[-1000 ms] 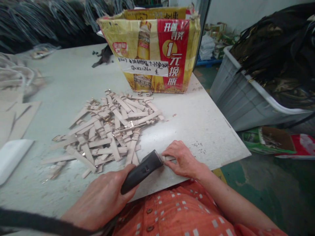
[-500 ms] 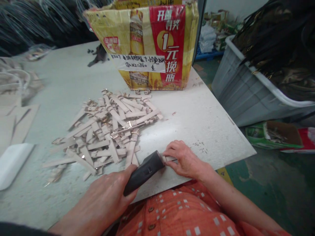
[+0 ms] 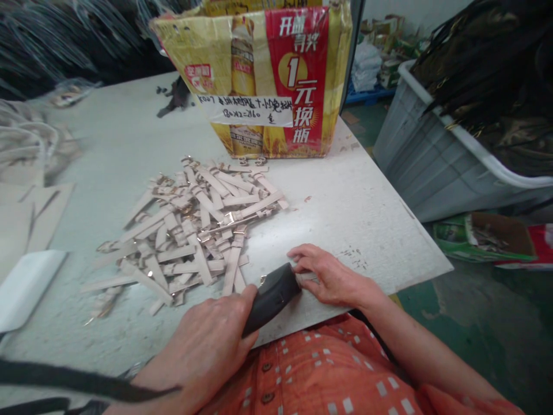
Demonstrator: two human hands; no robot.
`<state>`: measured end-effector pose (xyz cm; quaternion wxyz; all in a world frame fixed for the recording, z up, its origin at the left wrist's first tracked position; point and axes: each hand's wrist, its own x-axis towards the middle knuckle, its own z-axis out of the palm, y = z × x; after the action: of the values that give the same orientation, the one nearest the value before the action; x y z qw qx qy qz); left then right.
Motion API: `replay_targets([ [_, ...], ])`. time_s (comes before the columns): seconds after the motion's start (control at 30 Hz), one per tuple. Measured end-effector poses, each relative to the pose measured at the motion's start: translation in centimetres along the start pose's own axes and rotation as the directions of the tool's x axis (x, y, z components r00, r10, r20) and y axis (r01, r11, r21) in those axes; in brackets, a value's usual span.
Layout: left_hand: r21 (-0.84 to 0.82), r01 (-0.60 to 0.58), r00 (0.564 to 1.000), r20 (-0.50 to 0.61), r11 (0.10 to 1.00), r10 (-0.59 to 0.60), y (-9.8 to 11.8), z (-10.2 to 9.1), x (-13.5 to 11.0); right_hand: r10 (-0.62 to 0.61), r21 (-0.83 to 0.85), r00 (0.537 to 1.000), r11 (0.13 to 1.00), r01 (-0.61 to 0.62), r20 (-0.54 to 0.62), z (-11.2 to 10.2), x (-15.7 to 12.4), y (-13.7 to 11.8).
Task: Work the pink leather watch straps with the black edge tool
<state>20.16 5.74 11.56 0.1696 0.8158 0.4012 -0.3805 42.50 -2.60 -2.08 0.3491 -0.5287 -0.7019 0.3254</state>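
Observation:
My left hand [image 3: 211,331] is wrapped round a curved, smooth black piece [image 3: 274,297], thick and rounded like a handle; its exact kind I cannot tell. A small gold-coloured metal bit shows at its upper edge. At its right end, my right hand [image 3: 330,276] pinches a short pale strap [image 3: 307,277] between thumb and fingers. The strap meets the black piece's end; how they join is hidden. Beyond my left hand lies a loose pile of pale short straps [image 3: 196,265] with gold-coloured buckles.
Behind the pile stands a yellow and red carton [image 3: 259,69] with a handwritten label. Pale sheets [image 3: 37,216] and a white block [image 3: 32,285] lie on the table [image 3: 345,190] at left. A grey bin [image 3: 415,132] stands right. A black strap [image 3: 86,380] crosses the lower left.
Both hands have shifted slightly right with the black piece, and the black piece is turned a little. A black strap has come into view over the left forearm.

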Motion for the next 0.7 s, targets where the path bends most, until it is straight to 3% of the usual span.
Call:
replay_targets([
  [0.27,-0.130,-0.072,0.983,-0.175,0.989,0.048,-1.7,2.2,1.3,0.005,0.005,1.000,1.000,-0.005,0.009,-0.2,0.2,0.2],
  [0.47,-0.271,-0.029,0.938,-0.340,0.962,-0.067,-4.8,2.7,1.9,0.035,0.009,0.999,0.999,-0.035,0.005,-0.2,0.3,0.3],
  [0.6,-0.306,-0.038,0.951,-0.302,0.951,-0.060,-6.2,3.3,0.6,0.037,0.026,0.999,0.999,-0.037,0.005,-0.2,0.2,0.2],
  [0.7,-0.269,-0.037,0.980,-0.197,0.962,-0.018,-5.5,3.5,-0.3,0.025,0.030,1.000,0.999,-0.025,0.000,-0.1,0.2,0.2],
])
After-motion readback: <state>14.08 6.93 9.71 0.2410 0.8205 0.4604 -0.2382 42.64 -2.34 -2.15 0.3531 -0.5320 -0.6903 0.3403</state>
